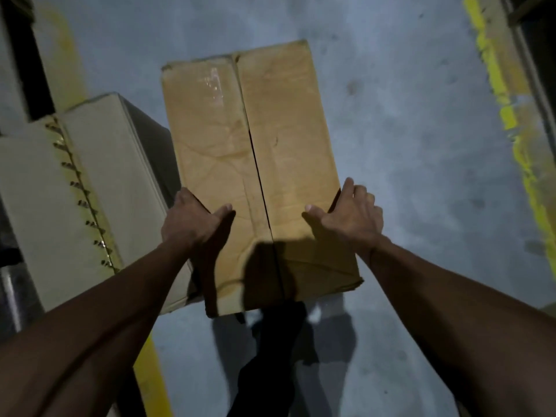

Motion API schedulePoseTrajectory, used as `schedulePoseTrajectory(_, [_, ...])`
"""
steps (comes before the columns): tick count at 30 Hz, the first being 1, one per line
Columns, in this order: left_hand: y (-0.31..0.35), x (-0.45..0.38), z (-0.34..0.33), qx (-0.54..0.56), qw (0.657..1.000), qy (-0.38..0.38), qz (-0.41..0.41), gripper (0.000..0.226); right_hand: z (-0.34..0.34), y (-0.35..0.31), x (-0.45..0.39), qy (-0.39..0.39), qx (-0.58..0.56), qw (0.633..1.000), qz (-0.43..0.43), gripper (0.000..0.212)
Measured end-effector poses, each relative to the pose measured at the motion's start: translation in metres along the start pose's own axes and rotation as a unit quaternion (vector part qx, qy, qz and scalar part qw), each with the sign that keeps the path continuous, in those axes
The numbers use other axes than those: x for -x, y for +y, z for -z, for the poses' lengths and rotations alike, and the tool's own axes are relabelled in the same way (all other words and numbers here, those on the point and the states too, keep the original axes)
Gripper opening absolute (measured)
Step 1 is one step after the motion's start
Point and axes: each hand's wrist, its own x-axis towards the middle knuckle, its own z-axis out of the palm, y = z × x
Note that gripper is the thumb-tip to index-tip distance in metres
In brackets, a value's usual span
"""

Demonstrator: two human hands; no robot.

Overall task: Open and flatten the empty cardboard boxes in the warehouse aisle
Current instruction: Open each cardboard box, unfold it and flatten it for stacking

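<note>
a person holds a brown cardboard box [258, 164] between both hands above the grey floor [406, 145] of a warehouse aisle. the left hand [192, 219] clasps the box's left edge, thumb flat on the top face and fingers wrapped down the side out of sight; the right hand [350, 213] mirrors it on the right edge, thumb on top and fingers curled over the side. between the two thumbs runs the centre seam [258, 182], where the two top flaps meet and already gape a little. a patch of clear tape [212, 82] glints on the flap beyond the left hand. just left of the left hand stands a second, paler box [90, 188], its seam stapled shut, touching or nearly touching the held one. yellow floor lines [517, 139] run well out to the right of the right hand and beneath the left forearm. the box looks light and empty, its creased board fairly stiff but soft at the dented near corners, dry enough not to slip. the open seam seems the likeliest place to take hold next, fingers hooked under a flap's edge to pull it up.
</note>
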Motion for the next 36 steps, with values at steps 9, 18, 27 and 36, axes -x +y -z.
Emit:
schedulePoseTrajectory(9, [-0.022,-0.023,-0.036,0.198,0.974,-0.011,0.109,0.105,-0.055,0.019,-0.031,-0.026,-0.178,0.983,-0.04,0.113])
schedulePoseTrajectory(18, [-0.006,0.003,-0.019,0.205,0.972,0.018,0.118,0.087,-0.029,0.022,-0.011,0.017,-0.18,0.981,-0.073,0.089])
schedulePoseTrajectory(27, [0.018,0.09,0.015,0.104,0.993,0.047,0.043,0.092,-0.008,0.064,0.082,0.033,-0.159,0.982,-0.093,0.094])
schedulePoseTrajectory(36, [-0.003,0.244,-0.015,0.025,1.0,0.015,-0.009,0.069,-0.043,0.162,0.22,0.031,-0.182,0.977,-0.103,0.096])
